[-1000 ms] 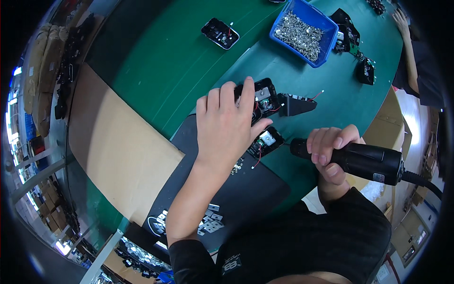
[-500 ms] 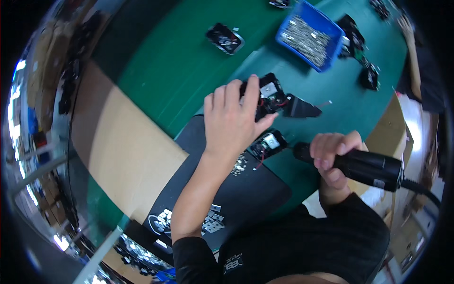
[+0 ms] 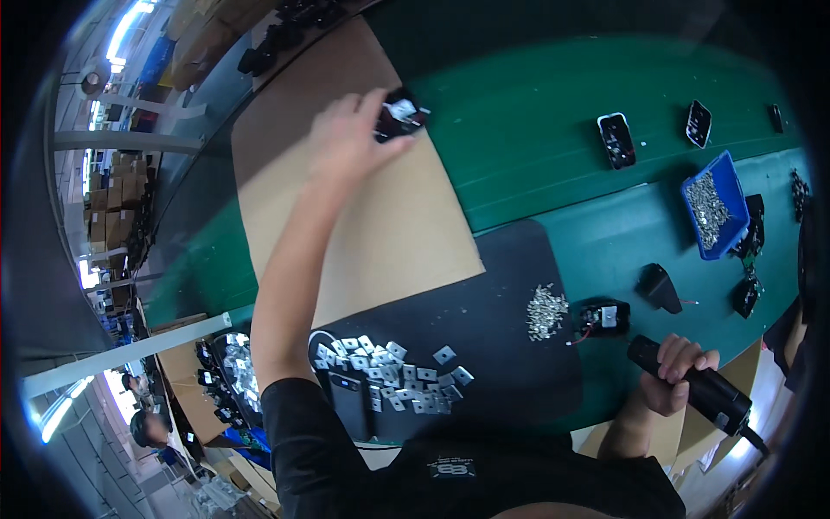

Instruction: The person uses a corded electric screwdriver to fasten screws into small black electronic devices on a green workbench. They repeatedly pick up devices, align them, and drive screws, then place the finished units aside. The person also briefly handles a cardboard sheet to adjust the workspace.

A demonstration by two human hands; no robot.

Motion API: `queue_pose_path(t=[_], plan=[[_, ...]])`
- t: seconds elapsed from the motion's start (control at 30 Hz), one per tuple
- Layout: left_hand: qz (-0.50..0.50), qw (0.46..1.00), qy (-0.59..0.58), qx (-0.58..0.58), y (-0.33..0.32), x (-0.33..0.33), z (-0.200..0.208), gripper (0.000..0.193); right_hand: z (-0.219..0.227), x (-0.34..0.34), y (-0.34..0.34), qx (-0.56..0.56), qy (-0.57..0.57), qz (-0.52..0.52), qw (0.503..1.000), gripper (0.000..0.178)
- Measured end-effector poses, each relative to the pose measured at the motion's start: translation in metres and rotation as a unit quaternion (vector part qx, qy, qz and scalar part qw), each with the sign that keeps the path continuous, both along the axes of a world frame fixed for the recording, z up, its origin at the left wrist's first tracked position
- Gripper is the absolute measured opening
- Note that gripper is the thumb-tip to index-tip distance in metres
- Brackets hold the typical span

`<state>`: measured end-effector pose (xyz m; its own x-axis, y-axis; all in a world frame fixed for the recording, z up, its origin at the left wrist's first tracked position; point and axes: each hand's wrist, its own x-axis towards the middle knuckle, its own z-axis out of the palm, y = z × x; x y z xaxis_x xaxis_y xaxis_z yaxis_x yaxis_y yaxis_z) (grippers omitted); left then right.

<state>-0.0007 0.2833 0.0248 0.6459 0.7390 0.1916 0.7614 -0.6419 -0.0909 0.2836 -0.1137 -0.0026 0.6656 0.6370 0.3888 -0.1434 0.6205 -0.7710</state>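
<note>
My left hand (image 3: 347,138) reaches far out to the left over the brown cardboard sheet (image 3: 380,221). Its thumb and fingers are around a small black plastic housing (image 3: 400,117) with a pale plate inside, at the sheet's far right edge. On the right, my right hand (image 3: 674,374) grips a black corded electric screwdriver (image 3: 719,400). Its tip points toward a second open black housing (image 3: 605,318) with red wires, lying at the black mat's edge. Small metal screws (image 3: 547,313) lie heaped beside that housing.
Square metal plates (image 3: 402,374) and a dark phone (image 3: 349,406) lie on the black mat (image 3: 510,363). A blue bin (image 3: 731,186) of metal parts stands at right, near a black wedge-shaped part (image 3: 660,288). More black housings (image 3: 616,141) sit on the green table (image 3: 519,112).
My left hand has carried the black housing leftward from the green table to the cardboard. My right hand still holds the screwdriver. The whole view has swung to the left.
</note>
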Motion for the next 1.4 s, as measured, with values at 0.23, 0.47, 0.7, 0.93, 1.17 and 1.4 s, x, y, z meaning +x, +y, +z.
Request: queue_pose_path(t=[0.23,0.47,0.7,0.93,1.17,1.4], plan=[[0.137,0.988,0.037,0.063,0.123,-0.126,0.019,0.071,0.004,0.004,0.0,-0.07,0.031,-0.044,0.996,0.034],[0.205,0.979,0.01,0.011,0.205,-0.229,-0.005,0.072,0.006,0.017,-0.031,-0.167,0.013,-0.087,0.982,0.026],[0.109,0.979,-0.17,-0.024,0.245,-0.284,-0.05,0.077,0.014,0.024,-0.043,-0.225,0.016,-0.087,0.97,0.026],[0.162,0.983,-0.08,0.02,0.24,-0.3,-0.056,0.085,0.02,0.016,-0.021,-0.238,0.0,-0.062,0.969,0.028],[0.211,0.976,-0.031,0.037,0.233,-0.279,-0.037,0.084,0.021,0.018,-0.019,-0.258,-0.003,-0.07,0.964,0.029],[0.235,0.966,-0.101,-0.041,0.229,-0.279,-0.044,0.082,0.023,0.014,-0.017,-0.256,0.024,-0.086,0.963,0.032]])
